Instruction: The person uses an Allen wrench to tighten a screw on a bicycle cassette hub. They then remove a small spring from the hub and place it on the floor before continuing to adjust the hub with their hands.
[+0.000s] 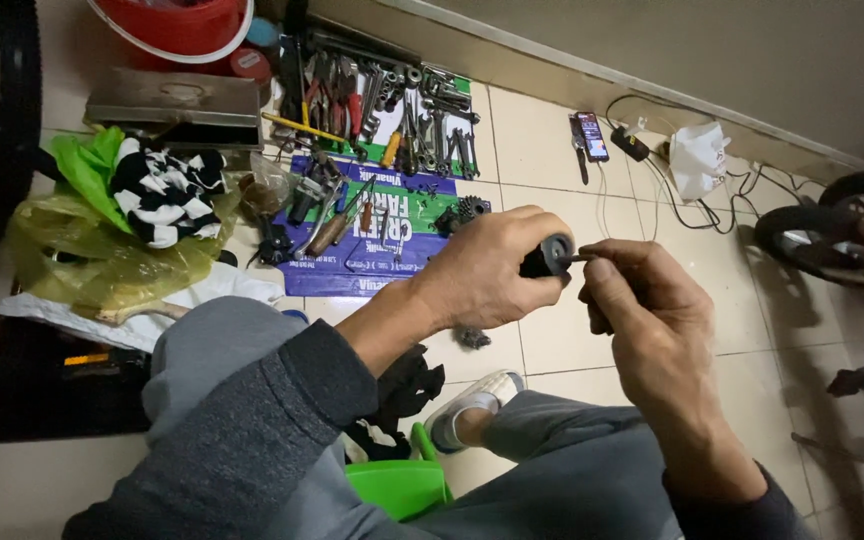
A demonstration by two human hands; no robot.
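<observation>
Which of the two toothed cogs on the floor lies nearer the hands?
The small grey cog on bare tile just below the left hand; the dark cog lies farther off, on the printed sheet.

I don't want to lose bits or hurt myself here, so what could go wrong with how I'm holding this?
The left hand grips a small black round part in mid-air while the right hand pokes a thin tool into it. A slip could jab the left fingers. Anything that drops could roll across the tiled floor among the scattered tools.
</observation>
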